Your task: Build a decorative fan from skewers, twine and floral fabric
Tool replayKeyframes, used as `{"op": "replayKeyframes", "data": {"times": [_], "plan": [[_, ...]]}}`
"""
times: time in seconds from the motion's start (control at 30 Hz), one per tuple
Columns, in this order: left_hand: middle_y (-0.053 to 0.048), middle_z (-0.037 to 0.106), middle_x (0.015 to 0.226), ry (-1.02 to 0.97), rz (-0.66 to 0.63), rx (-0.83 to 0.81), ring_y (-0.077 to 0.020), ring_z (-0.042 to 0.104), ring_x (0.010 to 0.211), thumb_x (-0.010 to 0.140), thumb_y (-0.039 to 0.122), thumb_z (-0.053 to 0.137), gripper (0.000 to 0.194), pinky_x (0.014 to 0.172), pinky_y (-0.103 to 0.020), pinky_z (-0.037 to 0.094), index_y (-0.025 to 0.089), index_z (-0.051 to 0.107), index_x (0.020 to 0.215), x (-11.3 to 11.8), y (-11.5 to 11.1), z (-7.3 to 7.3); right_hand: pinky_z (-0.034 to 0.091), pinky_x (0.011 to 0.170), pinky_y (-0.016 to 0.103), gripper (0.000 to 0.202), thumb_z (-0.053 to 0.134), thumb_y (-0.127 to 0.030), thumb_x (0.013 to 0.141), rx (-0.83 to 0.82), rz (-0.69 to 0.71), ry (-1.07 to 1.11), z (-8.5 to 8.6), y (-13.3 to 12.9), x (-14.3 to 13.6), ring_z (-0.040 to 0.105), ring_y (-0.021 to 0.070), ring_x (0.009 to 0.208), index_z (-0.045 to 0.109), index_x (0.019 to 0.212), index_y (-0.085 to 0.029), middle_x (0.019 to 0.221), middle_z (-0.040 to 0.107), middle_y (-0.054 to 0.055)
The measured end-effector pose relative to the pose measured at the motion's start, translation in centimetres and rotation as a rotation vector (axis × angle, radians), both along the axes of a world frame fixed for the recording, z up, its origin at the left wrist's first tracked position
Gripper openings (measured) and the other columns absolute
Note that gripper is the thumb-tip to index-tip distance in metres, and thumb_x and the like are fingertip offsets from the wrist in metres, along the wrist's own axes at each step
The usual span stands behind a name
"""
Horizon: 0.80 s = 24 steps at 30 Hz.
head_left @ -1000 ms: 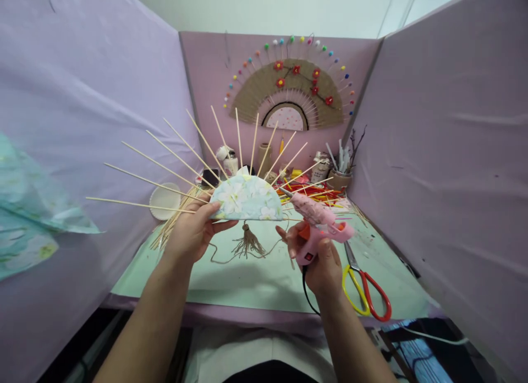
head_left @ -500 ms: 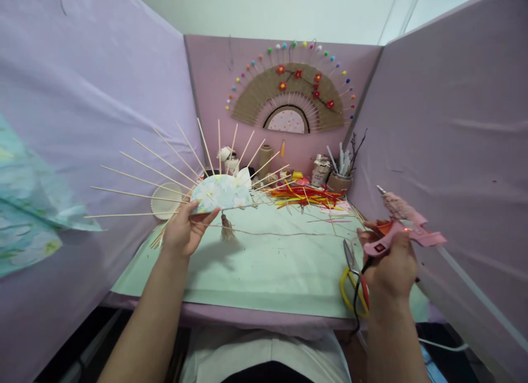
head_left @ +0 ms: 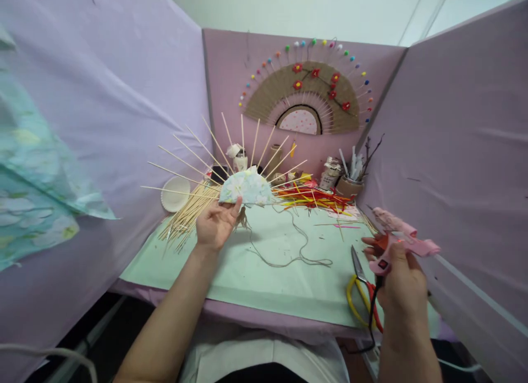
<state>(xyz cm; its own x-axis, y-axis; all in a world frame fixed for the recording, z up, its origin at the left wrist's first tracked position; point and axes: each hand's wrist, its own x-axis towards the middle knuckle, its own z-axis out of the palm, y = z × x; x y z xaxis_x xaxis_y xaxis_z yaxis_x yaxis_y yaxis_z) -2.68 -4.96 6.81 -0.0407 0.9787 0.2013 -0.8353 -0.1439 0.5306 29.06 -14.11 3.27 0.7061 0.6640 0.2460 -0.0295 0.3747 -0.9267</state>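
Note:
My left hand pinches the lower edge of a half-round piece covered in pale blue floral cloth, held up above the table. Thin wooden sticks fan out from its curved edge. A tassel and a long thin cord hang or lie beneath it; where the cord is fastened I cannot tell. On the right, my right hand is wrapped round a pink glue gun, its nozzle pointing up and left and a small red light lit. Scissors with yellow and red handles lie beside that hand.
A finished fan hangs on the back panel. Along the table's back are loose sticks, a white bowl, red and yellow strips, jars and a pot of sticks. Floral cloth hangs at left.
The view has shifted. My left hand has moved right with the cloth-covered piece, uncovering more loose sticks. The cord, stretched between the hands before, now lies in loose curves on the table.

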Motion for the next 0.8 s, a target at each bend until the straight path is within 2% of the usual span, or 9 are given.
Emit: {"op": "replayKeyframes", "data": {"times": [0.07, 0.17, 0.3, 0.4, 0.53, 0.63, 0.7, 0.8], "plan": [[-0.008, 0.069, 0.121, 0.025, -0.009, -0.016, -0.0178, 0.058, 0.124, 0.06, -0.003, 0.044, 0.056, 0.111, -0.036, 0.045, 0.016, 0.065, 0.109, 0.8, -0.6, -0.1, 0.046, 0.058, 0.024, 0.038, 0.068, -0.052, 0.079, 0.064, 0.059, 0.012, 0.3, -0.1, -1.5, 0.06, 0.0116, 0.064, 0.067, 0.087, -0.016, 0.084, 0.07, 0.005], [-0.005, 0.068, 0.124, 0.055, -0.03, -0.05, -0.0166, 0.056, 0.127, 0.059, -0.008, 0.043, 0.069, 0.114, -0.035, 0.042, 0.019, 0.062, 0.12, 2.4, -1.8, -0.3, 0.049, 0.063, 0.027, 0.035, 0.064, -0.051, 0.084, 0.157, 0.232, -0.013, 0.8, 0.1, -4.3, 0.061, 0.0131, 0.067, 0.069, 0.088, -0.017, 0.084, 0.07, 0.005], [-0.005, 0.068, 0.125, 0.046, -0.107, -0.067, -0.0184, 0.054, 0.13, 0.059, -0.006, 0.044, 0.071, 0.116, -0.037, 0.04, 0.019, 0.061, 0.123, 4.2, -3.4, -0.4, 0.052, 0.08, 0.04, 0.034, 0.059, -0.052, 0.087, 0.282, 0.494, -0.046, 2.0, 0.7, -7.9, 0.058, 0.0139, 0.065, 0.071, 0.09, -0.02, 0.085, 0.068, 0.005], [-0.009, 0.067, 0.126, -0.027, -0.234, -0.061, -0.0222, 0.051, 0.133, 0.061, 0.004, 0.046, 0.062, 0.116, -0.039, 0.039, 0.014, 0.063, 0.119, 5.0, -4.4, -0.5, 0.048, 0.093, 0.049, 0.035, 0.057, -0.054, 0.088, 0.359, 0.61, -0.038, 3.2, 1.4, -10.0, 0.057, 0.0146, 0.063, 0.072, 0.09, -0.022, 0.081, 0.066, 0.003], [-0.011, 0.071, 0.116, -0.114, -0.33, -0.14, -0.0254, 0.053, 0.13, 0.069, 0.012, 0.048, 0.049, 0.113, -0.044, 0.043, 0.013, 0.065, 0.114, 5.8, -5.0, -1.1, 0.044, 0.101, 0.052, 0.036, 0.055, -0.057, 0.088, 0.416, 0.67, 0.035, 4.2, 1.9, -11.5, 0.056, 0.0143, 0.061, 0.072, 0.09, -0.025, 0.08, 0.064, 0.001], [-0.007, 0.075, 0.106, -0.084, -0.33, -0.258, -0.021, 0.06, 0.123, 0.066, 0.001, 0.046, 0.058, 0.111, -0.039, 0.047, 0.017, 0.064, 0.119, 6.5, -4.8, -1.7, 0.042, 0.103, 0.053, 0.037, 0.054, -0.06, 0.087, 0.413, 0.679, 0.072, 4.2, 2.0, -11.6, 0.055, 0.0137, 0.059, 0.07, 0.093, -0.027, 0.077, 0.063, -0.001], [-0.004, 0.074, 0.109, -0.049, -0.336, -0.277, -0.0173, 0.062, 0.12, 0.064, -0.007, 0.043, 0.068, 0.11, -0.034, 0.047, 0.02, 0.061, 0.124, 7.0, -4.6, -2.1, 0.043, 0.103, 0.054, 0.038, 0.053, -0.061, 0.086, 0.386, 0.666, 0.063, 4.0, 2.0, -11.5, 0.055, 0.014, 0.058, 0.069, 0.093, -0.027, 0.076, 0.062, -0.001], [-0.004, 0.073, 0.113, -0.008, -0.331, -0.248, -0.0155, 0.065, 0.114, 0.072, -0.007, 0.051, 0.059, 0.106, -0.028, 0.049, 0.021, 0.062, 0.123, 7.7, -4.4, -2.6, 0.043, 0.103, 0.054, 0.04, 0.052, -0.063, 0.085, 0.355, 0.629, 0.032, 3.8, 1.9, -11.2, 0.054, 0.0141, 0.058, 0.068, 0.092, -0.027, 0.077, 0.061, 0.0]]}}
